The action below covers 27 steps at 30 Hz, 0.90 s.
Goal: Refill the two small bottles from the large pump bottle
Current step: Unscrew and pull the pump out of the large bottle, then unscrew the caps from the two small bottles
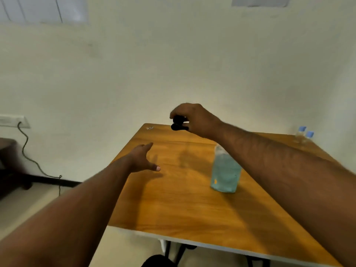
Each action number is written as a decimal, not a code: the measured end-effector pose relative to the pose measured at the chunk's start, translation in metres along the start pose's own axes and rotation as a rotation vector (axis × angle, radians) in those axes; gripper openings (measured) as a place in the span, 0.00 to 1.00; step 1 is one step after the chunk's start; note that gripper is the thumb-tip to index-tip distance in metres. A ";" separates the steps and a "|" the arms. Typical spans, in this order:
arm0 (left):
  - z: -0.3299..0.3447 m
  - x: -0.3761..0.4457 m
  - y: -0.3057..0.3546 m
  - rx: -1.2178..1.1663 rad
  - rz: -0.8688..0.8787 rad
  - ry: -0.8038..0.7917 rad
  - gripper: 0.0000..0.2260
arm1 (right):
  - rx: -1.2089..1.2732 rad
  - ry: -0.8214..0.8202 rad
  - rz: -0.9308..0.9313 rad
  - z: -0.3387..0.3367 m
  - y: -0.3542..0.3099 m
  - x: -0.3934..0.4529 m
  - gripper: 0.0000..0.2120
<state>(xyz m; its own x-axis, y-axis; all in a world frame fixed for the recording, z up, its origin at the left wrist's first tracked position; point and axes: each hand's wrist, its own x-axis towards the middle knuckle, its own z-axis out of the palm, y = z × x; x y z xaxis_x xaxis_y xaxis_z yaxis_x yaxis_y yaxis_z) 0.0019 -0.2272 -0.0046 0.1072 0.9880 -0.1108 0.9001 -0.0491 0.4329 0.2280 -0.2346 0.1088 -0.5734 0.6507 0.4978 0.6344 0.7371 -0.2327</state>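
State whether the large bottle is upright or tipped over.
Upright. The large bottle stands on its base on the table, its blue liquid reaching high; the right forearm hides its top.

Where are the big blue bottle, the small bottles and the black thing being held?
Big bottle point(225, 170), head view, blue body.
Small bottles point(305, 134), head view, blue caps.
Black thing point(179, 123), head view, its middle, in the right hand point(194, 118).

A plain cream wall point(173, 64) fills the upper view, with part of a pale window point(42, 8) at its top left corner and a greyish panel point(260, 0) at top centre-right. A wooden table point(183, 209) with a pale edge stands against it on dark legs. At left, a wall socket strip point(13, 121) trails a dark cable point(32, 160) down to the light floor point(28, 205), beside dark furniture point(9, 164).
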 end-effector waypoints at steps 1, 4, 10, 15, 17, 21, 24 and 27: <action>0.000 0.003 -0.008 0.050 -0.024 -0.039 0.51 | -0.050 -0.061 0.003 0.018 0.003 0.002 0.13; 0.003 0.011 -0.021 0.232 -0.090 -0.224 0.54 | -0.209 -0.275 0.003 0.073 0.006 -0.001 0.14; 0.011 0.025 -0.030 0.429 -0.094 -0.353 0.49 | -0.276 -0.507 0.026 0.156 0.010 -0.011 0.17; 0.010 0.034 -0.026 0.469 -0.101 -0.413 0.49 | -0.305 -0.601 -0.032 0.164 0.012 -0.004 0.15; 0.009 0.037 -0.023 0.508 -0.111 -0.434 0.50 | -0.320 -0.630 -0.053 0.164 0.013 -0.003 0.17; 0.006 0.038 -0.011 0.604 -0.142 -0.453 0.51 | -0.379 -0.632 -0.043 0.160 0.013 -0.005 0.22; 0.002 0.037 0.004 0.644 -0.192 -0.495 0.49 | -0.483 -0.596 0.080 0.141 0.009 0.004 0.22; -0.009 0.039 0.031 0.642 -0.249 -0.492 0.45 | -0.515 -0.497 0.214 0.092 -0.004 0.030 0.06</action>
<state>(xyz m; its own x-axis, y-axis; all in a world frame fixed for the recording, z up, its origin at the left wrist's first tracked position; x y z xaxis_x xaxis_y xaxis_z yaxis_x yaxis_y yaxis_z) 0.0304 -0.1893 0.0123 -0.0884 0.8122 -0.5766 0.9710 -0.0588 -0.2316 0.1602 -0.2010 0.0478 -0.4993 0.8662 0.0206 0.8511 0.4858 0.1991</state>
